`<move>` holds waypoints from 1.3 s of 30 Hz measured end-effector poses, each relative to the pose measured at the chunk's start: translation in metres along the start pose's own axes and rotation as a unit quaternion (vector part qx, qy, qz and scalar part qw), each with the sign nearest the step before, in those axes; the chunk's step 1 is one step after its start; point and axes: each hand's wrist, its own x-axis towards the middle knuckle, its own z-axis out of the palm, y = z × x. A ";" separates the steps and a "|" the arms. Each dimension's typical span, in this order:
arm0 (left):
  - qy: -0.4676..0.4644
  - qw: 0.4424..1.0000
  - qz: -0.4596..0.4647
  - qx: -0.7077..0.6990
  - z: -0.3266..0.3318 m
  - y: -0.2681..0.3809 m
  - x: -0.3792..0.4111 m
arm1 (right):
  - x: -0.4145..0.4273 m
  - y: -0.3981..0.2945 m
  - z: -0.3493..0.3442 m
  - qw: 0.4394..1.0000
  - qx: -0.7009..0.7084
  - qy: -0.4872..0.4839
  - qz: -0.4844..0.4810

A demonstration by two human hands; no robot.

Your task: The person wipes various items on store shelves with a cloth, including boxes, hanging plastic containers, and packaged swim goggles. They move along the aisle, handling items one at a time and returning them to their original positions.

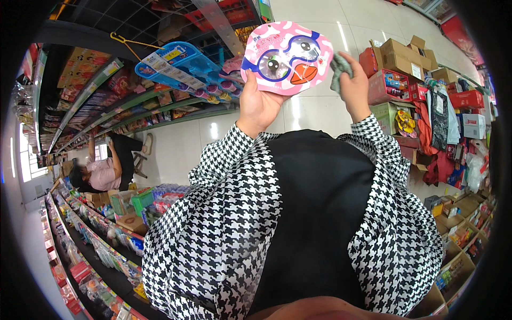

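Observation:
My left hand (262, 106) grips a pink and white candy package (294, 76) by its lower left edge, thumb on the front. The package carries a duck-like face with goggle-shaped clear windows and an orange bill, and it bears writing. A grey-green cloth (340, 74) is bunched in my right hand (356, 86), beside the package's right edge. Just left of the package hangs a blue plastic tray-like pack (172, 64) with a price tag, on a yellow hook. Another pink package (232, 67) shows partly behind the one I hold.
Stocked store shelves (116, 96) rise on the left, and more shelving (88, 248) runs at lower left. A person (104, 170) sits on a low stool by them. Cardboard boxes (404, 56) and bagged goods crowd the right. Pale floor tiles (312, 114) lie below my hands.

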 end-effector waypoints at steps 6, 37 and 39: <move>0.003 0.997 -0.031 -0.074 -0.003 -0.006 0.008 | -0.003 -0.009 -0.006 0.826 0.512 -0.043 0.233; -0.057 0.995 -0.060 -0.062 0.001 -0.038 0.028 | -0.009 -0.094 0.031 0.796 -0.144 -0.292 -0.511; -0.048 0.995 -0.061 -0.060 0.001 -0.038 0.028 | -0.001 -0.094 0.027 0.792 -0.125 -0.314 -0.508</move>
